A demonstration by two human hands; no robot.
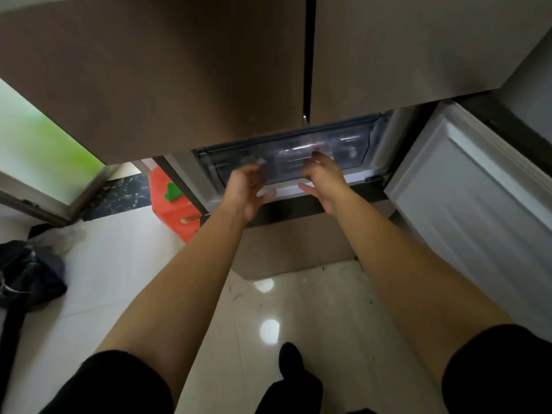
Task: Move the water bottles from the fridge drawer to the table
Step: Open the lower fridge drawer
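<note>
Both arms are stretched out towards the open lower compartment of the fridge. The left hand (249,189) is at the front lip of the clear fridge drawer (355,150), with its fingers curled upward and its thumb sticking out to the side. There is a small clear, roundish shape right at its fingertips, but the blur is too heavy to tell whether the hand has hold of anything. The right hand (324,180) is just beside it, a little further in. Its fingers are fairly straight and reach over the drawer's front edge, the thumb is spread wide below the lip, and it grips nothing that I can make out. The water bottles (298,156) lie inside the drawer just beyond both sets of fingertips. They show only as smeared transparent shapes with bright glints, so I cannot count them. The white-lined lower door (466,198) is swung open to the right of the hands. The two brown upper doors (179,70) hang shut above the hands. An orange object with a green patch (173,201) stands on the floor (125,264) to the left of the fridge. Further left a black bag (30,273) is slumped on the glossy tiles. Black sleeves (495,372) cover the upper arms, and one dark-clad foot (291,363) is planted between them.
</note>
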